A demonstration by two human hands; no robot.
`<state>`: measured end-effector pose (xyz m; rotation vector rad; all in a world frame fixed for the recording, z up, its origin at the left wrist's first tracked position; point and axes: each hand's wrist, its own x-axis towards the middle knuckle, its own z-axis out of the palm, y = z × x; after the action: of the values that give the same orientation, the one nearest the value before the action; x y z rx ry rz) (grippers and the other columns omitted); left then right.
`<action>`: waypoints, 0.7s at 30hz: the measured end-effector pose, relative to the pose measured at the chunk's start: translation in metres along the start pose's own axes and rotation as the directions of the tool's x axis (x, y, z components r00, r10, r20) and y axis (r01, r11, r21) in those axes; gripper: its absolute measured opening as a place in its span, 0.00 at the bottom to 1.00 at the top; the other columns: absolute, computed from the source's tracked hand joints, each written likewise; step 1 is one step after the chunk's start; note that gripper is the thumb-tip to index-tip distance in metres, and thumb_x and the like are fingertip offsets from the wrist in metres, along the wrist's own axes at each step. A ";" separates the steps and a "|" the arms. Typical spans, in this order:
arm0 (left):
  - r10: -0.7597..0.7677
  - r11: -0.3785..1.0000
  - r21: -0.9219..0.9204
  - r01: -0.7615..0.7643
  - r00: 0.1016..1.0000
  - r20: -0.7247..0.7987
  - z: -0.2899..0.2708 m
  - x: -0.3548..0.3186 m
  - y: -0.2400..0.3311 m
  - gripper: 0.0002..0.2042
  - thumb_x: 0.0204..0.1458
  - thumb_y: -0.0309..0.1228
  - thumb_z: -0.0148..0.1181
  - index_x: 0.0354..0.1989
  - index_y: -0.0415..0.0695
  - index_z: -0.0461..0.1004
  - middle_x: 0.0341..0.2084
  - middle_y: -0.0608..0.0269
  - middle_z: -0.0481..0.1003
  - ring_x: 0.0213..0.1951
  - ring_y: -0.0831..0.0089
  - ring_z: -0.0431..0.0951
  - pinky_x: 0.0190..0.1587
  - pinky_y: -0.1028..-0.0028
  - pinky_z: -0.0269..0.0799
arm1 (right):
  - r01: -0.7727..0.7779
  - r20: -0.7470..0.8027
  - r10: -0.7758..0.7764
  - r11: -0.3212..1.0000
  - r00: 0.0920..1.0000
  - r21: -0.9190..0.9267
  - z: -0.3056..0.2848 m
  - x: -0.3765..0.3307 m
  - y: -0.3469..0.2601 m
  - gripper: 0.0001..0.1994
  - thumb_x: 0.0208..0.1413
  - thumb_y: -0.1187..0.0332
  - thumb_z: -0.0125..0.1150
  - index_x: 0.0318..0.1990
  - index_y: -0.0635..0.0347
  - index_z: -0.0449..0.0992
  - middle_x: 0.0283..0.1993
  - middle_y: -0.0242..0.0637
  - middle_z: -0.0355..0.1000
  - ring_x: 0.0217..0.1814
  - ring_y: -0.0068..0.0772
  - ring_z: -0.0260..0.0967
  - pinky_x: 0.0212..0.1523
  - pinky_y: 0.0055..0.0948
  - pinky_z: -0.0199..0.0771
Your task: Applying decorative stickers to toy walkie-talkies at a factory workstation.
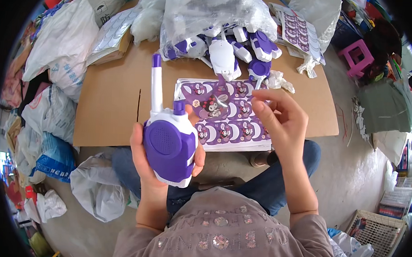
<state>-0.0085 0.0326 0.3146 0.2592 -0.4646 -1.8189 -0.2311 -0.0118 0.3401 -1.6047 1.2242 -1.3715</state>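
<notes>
My left hand (142,160) is wrapped round a purple-and-white toy walkie-talkie (169,150), held upright with its antenna pointing up. A clear purple cartoon sticker (211,106) stands out beside the toy, above a stack of printed sticker sheets (235,141). Its lower left edge meets a fingertip of my left hand, partly hidden behind the toy. To the right of the sticker, my right hand (282,120) is raised over the right edge of the sheets. Its fingers are bent and a little apart, with nothing visible between them.
More walkie-talkies (222,55) spill from a clear plastic bag (215,18) at the far side of the cardboard work surface (110,101). Crumpled tissue (280,81) lies by them. Other sticker sheets (302,34) sit at the back right. Bags crowd the left; a pink stool (356,57) stands right.
</notes>
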 end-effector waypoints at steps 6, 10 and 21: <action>-0.138 0.989 0.056 0.138 0.990 -0.001 -0.002 0.000 -0.005 0.42 0.58 0.66 0.35 0.63 0.36 0.57 0.50 0.46 0.69 0.25 0.56 0.76 0.20 0.63 0.69 | -0.128 0.149 0.120 0.991 0.981 0.041 -0.003 0.014 0.012 0.11 0.51 0.67 0.73 0.41 0.59 0.82 0.28 0.22 0.74 0.23 0.08 0.55 0.22 0.15 0.55; -0.158 0.987 0.021 0.158 0.987 -0.005 -0.001 0.001 -0.006 0.42 0.59 0.66 0.32 0.60 0.34 0.63 0.36 0.33 0.75 0.28 0.53 0.80 0.27 0.67 0.75 | -0.179 0.229 0.177 0.984 0.957 -0.012 -0.002 0.015 0.015 0.09 0.50 0.70 0.72 0.39 0.60 0.83 0.29 0.23 0.75 0.21 0.08 0.54 0.21 0.15 0.54; -0.240 0.967 0.059 0.250 0.961 -0.140 -0.014 0.019 -0.009 0.34 0.62 0.50 0.50 0.71 0.44 0.50 0.66 0.46 0.59 0.65 0.47 0.63 0.51 0.38 0.73 | -0.071 -0.080 0.122 0.881 0.989 0.467 -0.022 0.003 -0.005 0.07 0.54 0.81 0.65 0.40 0.69 0.76 0.32 0.33 0.76 0.31 0.16 0.72 0.32 0.14 0.70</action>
<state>-0.0161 0.0143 0.2991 0.5058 -0.4237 -2.0119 -0.2511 -0.0113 0.3498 -1.1324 0.9251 -1.5594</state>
